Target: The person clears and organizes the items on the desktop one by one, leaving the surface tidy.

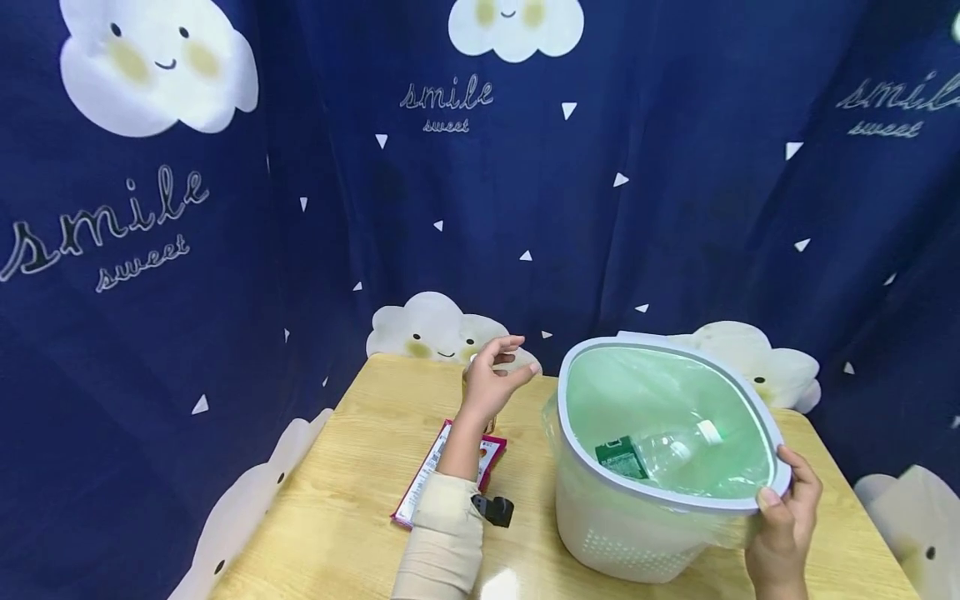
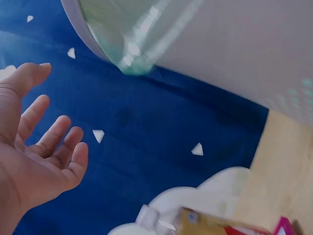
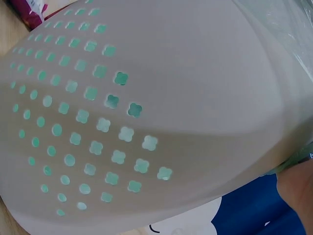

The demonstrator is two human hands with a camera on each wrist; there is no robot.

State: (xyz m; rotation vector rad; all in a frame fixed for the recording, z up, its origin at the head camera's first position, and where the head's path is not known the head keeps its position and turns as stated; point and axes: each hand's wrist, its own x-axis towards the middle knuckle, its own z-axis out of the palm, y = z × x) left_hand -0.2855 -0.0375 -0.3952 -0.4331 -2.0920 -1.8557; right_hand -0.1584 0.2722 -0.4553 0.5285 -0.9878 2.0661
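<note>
A pale plastic trash bin (image 1: 618,533) with a grey rim stands on the table, its opening turned up and toward me. Lining it is a green translucent bag (image 1: 637,379), folded over the rim. Inside lie a clear plastic bottle (image 1: 667,454) with a white cap and a small dark green box (image 1: 621,457). My right hand (image 1: 783,525) grips the rim at the near right corner, thumb on the near side. Left of the bin, my left hand (image 1: 495,379) is raised over the table, fingers loosely bent and apart, holding nothing.
Under my left forearm lies a pink-and-white packet (image 1: 491,458). A bottle with a gold and red label (image 2: 195,223) lies or stands beside it, mostly hidden by the arm in the head view. A dark blue curtain (image 1: 480,208) with clouds hangs behind the wooden table (image 1: 315,517).
</note>
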